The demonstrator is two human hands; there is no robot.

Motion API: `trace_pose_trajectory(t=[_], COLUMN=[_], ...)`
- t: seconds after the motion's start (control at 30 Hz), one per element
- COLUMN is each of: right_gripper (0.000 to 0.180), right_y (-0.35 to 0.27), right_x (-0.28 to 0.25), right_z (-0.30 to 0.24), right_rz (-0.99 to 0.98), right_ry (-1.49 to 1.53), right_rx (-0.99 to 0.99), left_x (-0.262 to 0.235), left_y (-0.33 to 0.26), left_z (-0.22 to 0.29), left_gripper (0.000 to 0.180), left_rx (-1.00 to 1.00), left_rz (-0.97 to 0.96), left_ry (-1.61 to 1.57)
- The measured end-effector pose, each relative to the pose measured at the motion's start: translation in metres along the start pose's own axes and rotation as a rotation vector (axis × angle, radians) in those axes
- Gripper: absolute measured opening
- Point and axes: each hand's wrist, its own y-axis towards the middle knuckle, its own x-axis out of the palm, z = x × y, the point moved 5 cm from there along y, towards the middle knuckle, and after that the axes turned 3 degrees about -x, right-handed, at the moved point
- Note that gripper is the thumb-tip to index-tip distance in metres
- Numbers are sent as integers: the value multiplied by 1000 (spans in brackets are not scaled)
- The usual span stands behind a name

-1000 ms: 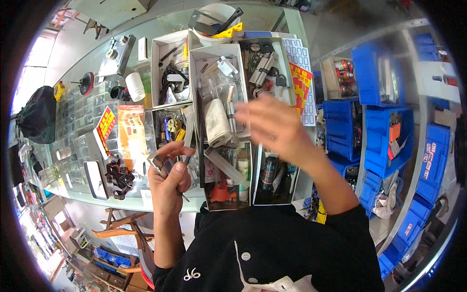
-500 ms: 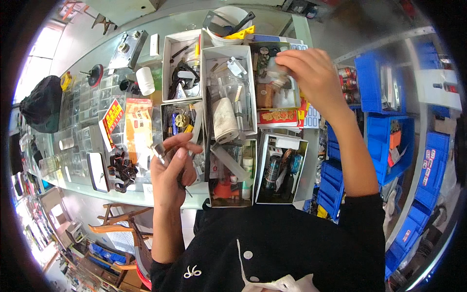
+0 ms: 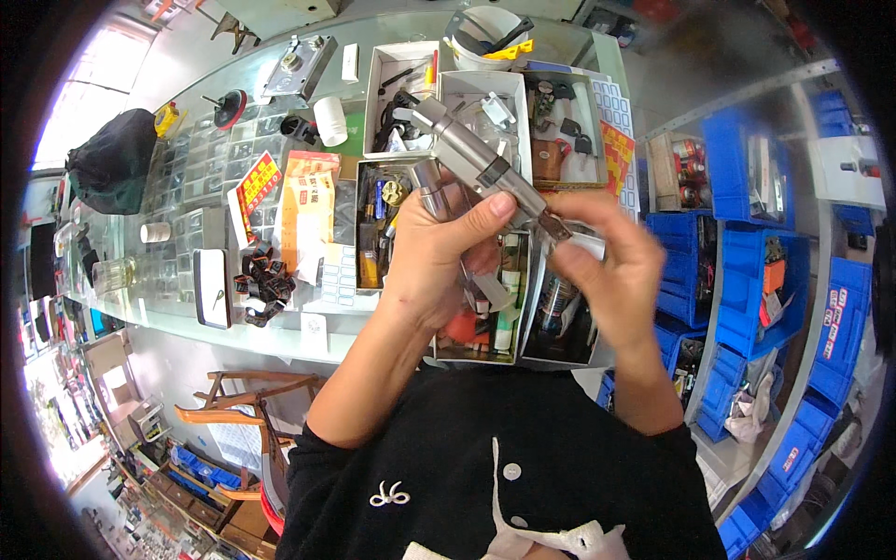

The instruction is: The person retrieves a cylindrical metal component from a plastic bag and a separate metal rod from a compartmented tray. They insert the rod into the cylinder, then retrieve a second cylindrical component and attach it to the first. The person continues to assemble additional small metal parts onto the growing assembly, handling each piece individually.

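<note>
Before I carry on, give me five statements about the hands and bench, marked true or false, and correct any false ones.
1. The left hand holds a silver metal cylinder with a dark band. True.
2. The right hand is well away from that cylinder. False: its fingers are at the cylinder's lower right end.
3. The white bucket stands at the near edge of the glass table. False: it stands at the far side, beyond the open boxes.
4. A black-and-orange strap lies just right of a white-faced slab. True.
5. The blue bins are left of the table. False: they are on the right.
</note>
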Motion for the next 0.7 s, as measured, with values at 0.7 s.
trace_pose_trajectory(t=[0.7], right_gripper=[14], right_y=[-26], right_x=[45], right_z=[14], right_rz=[-250], right_ry=[-334], right_rx=[-275], left_x=[-53], left_y=[-45], left_z=[-6], left_gripper=[24], left_rx=[241], left_rz=[347], left_ry=[153])
